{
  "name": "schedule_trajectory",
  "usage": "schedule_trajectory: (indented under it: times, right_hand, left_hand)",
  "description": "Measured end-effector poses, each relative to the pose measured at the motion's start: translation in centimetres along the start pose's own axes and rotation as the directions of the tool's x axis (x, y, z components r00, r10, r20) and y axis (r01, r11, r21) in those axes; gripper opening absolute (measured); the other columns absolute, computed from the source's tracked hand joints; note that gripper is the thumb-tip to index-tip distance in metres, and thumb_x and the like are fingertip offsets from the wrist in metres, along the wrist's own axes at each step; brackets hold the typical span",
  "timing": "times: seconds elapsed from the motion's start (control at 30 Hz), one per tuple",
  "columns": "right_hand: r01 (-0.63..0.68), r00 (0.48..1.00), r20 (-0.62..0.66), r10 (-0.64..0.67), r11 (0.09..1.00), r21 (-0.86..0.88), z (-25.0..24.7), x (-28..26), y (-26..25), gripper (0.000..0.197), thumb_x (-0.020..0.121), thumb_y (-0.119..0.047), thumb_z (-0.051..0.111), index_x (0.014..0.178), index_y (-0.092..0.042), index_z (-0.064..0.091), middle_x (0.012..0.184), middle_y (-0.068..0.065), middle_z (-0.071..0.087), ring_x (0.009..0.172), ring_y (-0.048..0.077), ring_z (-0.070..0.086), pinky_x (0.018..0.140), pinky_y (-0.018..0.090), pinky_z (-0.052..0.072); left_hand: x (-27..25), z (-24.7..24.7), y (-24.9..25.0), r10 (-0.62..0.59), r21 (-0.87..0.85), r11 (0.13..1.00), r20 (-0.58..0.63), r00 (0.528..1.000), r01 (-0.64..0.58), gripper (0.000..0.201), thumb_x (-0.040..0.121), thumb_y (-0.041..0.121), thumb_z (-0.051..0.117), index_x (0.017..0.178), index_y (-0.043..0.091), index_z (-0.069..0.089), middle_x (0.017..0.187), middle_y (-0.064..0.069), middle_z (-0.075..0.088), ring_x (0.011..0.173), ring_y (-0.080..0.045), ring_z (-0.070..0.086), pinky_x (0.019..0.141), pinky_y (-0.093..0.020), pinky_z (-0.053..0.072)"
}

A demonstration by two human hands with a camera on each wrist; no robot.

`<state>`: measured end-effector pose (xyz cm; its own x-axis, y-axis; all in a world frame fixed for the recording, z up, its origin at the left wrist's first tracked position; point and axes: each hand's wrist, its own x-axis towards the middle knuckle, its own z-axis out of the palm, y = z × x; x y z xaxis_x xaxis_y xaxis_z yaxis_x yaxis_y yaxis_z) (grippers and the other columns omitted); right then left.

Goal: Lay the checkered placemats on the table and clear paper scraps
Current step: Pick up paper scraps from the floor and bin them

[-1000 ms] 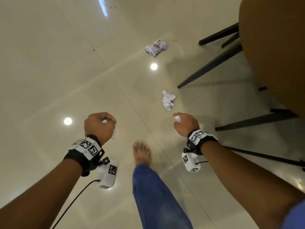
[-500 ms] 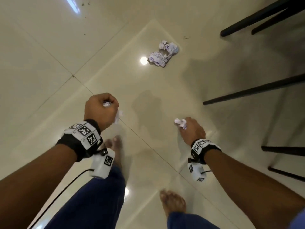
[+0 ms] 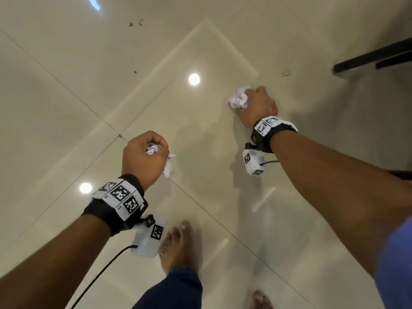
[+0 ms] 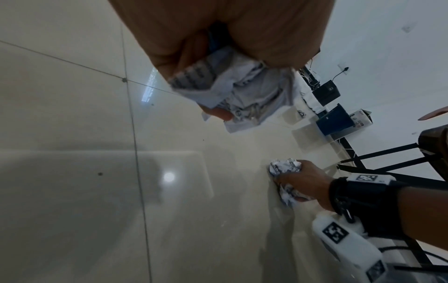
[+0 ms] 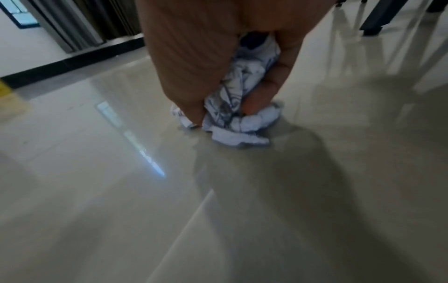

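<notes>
My left hand is fisted round a crumpled white printed paper scrap, which pokes out above and below the fingers; the left wrist view shows this scrap bunched under the palm. My right hand reaches down to the glossy floor and grips more crumpled paper scraps. In the right wrist view the fingers curl round that wad, whose lower edge touches the tile. From the left wrist, the right hand is seen holding paper above and below the fist. No placemat or tabletop is in view.
Black furniture legs stand at the upper right. My bare feet are on the cream tiles below the hands. Dark boxes line the wall. A curtain and black skirting lie to the far left.
I stepped forward and bent lower. The right hand moved ahead and down onto the far scraps on the floor and closed round them. The left hand kept its scrap.
</notes>
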<state>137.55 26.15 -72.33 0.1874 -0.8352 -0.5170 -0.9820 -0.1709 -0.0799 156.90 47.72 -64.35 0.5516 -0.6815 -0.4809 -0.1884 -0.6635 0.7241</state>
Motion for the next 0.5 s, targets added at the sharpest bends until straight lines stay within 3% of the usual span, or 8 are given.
schedule_trajectory:
  times: [0.07,0.13,0.2,0.33,0.43,0.5]
  right_hand:
    - [0.017,0.992,0.127,-0.016,1.000,-0.010,-0.6,-1.6,-0.8,0.019,0.079,-0.036,0.053,0.079,-0.019,0.061,0.085,0.003,0.063,0.084,0.031,0.067,0.065,0.025,0.043]
    - [0.015,0.972,0.235,-0.027,0.998,0.053,-1.5,-4.9,-1.3,0.018,0.077,-0.033,0.055,0.072,-0.017,0.058,0.072,0.000,0.060,0.075,0.028,0.064,0.060,0.023,0.040]
    - [0.004,0.969,0.242,-0.045,0.986,0.169,-2.8,-8.7,-1.8,0.021,0.076,-0.036,0.061,0.090,-0.021,0.057,0.078,0.001,0.061,0.073,0.029,0.058,0.065,0.026,0.041]
    - [-0.017,0.966,0.251,-0.069,0.945,0.326,-9.3,-12.3,-3.5,0.052,0.067,-0.040,0.067,0.117,-0.042,0.052,0.094,-0.007,0.067,0.083,0.022,0.059,0.078,0.026,0.047]
    - [0.045,0.958,0.259,-0.125,0.955,0.295,-16.1,-11.1,-5.6,0.036,0.065,-0.044,0.065,0.100,-0.034,0.063,0.086,-0.013,0.066,0.084,0.017,0.061,0.074,0.024,0.043]
    - [0.074,0.969,0.202,-0.141,0.948,0.310,-21.7,-9.1,-7.1,0.025,0.068,-0.042,0.067,0.086,-0.024,0.065,0.079,-0.008,0.068,0.080,0.020,0.063,0.070,0.027,0.047]
  left_hand:
    - [-0.3,-1.1,-0.2,-0.046,-0.008,0.999,0.006,0.999,0.046,0.016,0.079,0.002,0.059,0.070,0.015,0.063,0.067,0.005,0.063,0.055,-0.001,0.057,0.056,-0.018,0.046]
    - [-1.2,-3.0,0.9,-0.072,-0.014,0.997,0.022,0.997,0.072,0.017,0.079,0.000,0.059,0.071,0.014,0.063,0.068,0.004,0.063,0.055,0.003,0.058,0.053,-0.013,0.046]
    - [-1.9,-5.3,2.9,-0.096,-0.031,0.995,0.023,0.995,0.097,0.019,0.078,-0.002,0.059,0.070,0.015,0.063,0.070,0.002,0.065,0.056,0.000,0.060,0.053,-0.013,0.047]
    - [-2.2,-11.3,10.0,-0.102,-0.011,0.995,0.046,0.994,0.102,0.011,0.076,0.011,0.073,0.075,0.018,0.064,0.074,-0.003,0.067,0.062,-0.015,0.062,0.053,-0.024,0.050]
    - [-0.6,-15.9,16.3,-0.040,0.063,0.997,0.077,0.996,0.036,0.027,0.067,0.023,0.086,0.077,0.017,0.062,0.069,0.000,0.064,0.055,-0.007,0.056,0.054,-0.021,0.046]
    - [1.6,-19.0,21.5,-0.001,0.124,0.992,0.099,0.995,-0.011,0.037,0.060,0.026,0.090,0.079,0.016,0.060,0.073,0.002,0.063,0.062,-0.009,0.057,0.056,-0.021,0.045]
